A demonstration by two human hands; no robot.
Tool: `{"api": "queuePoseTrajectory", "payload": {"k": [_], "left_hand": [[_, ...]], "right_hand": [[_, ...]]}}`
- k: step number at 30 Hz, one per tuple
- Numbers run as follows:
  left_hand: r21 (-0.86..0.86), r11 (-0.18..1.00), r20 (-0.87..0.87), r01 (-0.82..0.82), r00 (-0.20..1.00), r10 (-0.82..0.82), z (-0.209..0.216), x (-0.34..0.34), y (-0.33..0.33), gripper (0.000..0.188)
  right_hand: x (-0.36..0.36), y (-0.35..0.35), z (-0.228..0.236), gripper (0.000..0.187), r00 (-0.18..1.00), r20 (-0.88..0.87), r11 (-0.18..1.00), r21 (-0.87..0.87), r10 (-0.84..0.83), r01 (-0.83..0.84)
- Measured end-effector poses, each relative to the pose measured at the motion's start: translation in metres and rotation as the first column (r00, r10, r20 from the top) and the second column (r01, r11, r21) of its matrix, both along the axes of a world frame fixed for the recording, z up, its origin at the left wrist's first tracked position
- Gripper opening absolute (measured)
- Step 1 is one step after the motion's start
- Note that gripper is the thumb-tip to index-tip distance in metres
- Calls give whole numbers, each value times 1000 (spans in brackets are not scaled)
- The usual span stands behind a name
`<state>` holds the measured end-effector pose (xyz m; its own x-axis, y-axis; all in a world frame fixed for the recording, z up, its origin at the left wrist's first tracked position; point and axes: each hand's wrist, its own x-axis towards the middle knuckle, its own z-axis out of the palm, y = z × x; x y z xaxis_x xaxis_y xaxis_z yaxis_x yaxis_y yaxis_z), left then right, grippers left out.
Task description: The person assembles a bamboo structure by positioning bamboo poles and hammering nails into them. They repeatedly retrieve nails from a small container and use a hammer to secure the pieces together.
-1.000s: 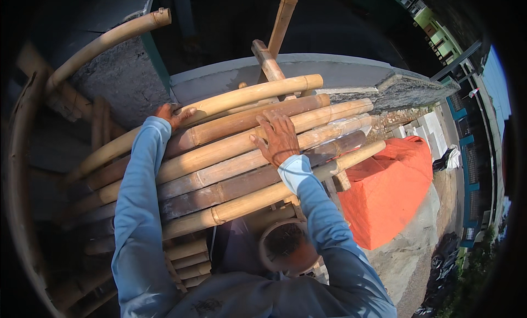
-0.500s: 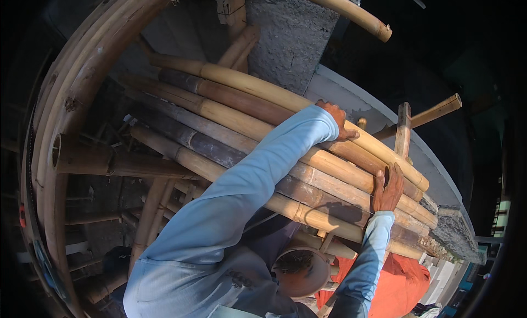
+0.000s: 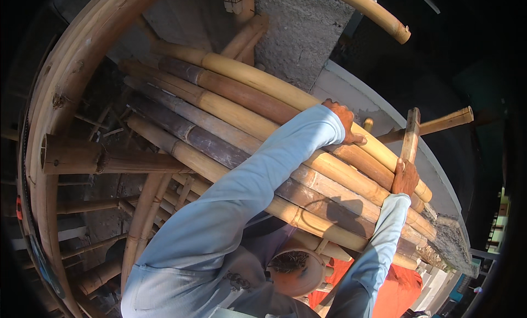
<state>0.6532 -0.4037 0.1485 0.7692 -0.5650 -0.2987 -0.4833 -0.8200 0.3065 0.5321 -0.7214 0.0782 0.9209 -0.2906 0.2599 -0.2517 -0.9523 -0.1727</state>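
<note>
Centre right, your left hand (image 3: pixel 343 120) and right hand (image 3: pixel 405 178) curl fingers over the upper bamboo pole (image 3: pixel 379 151), grasping it, apparently aligning; nudging needs even pressure.

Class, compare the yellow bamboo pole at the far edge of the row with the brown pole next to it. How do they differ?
Colour: the yellow pole is pale and golden, while the brown pole is reddish-brown, darker toward its left end.
Place: the yellow pole forms the row's far edge; the brown pole lies second.
Both are round bamboo with ringed joints.
</note>
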Motion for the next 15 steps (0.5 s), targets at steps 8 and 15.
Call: {"api": "queuePoseTrajectory", "payload": {"k": [8, 15], "left_hand": [[46, 993, 87, -104, 991, 100, -24, 11, -4, 106], [50, 996, 247, -73, 967, 58, -27, -11, -67, 87]], "right_hand": [[25, 29, 46, 66, 954, -297, 998, 26, -47, 58], [-12, 14, 32, 67, 970, -175, 984, 29, -166, 174]]}}
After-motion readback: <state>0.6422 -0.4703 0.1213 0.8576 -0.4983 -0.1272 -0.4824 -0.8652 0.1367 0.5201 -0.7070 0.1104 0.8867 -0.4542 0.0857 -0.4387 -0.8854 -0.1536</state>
